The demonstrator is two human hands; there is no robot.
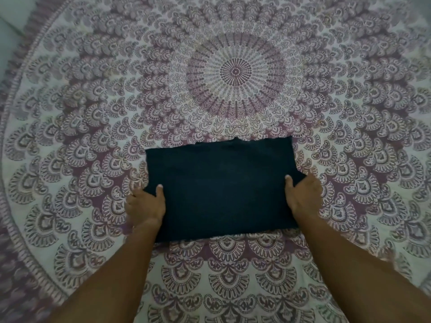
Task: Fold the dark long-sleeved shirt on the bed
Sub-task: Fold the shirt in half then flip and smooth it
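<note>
The dark long-sleeved shirt lies folded into a flat rectangle in the middle of the bed, no sleeves showing. My left hand grips its left edge, thumb on top of the cloth and fingers tucked under it. At the right edge my right hand holds the shirt the same way, thumb on top. Both hands sit at about mid-height of the rectangle.
The bed is covered by a round purple-and-white mandala spread that fills the view. Its fringed rim curves along the left side, with pale sheet beyond it at the top left corner.
</note>
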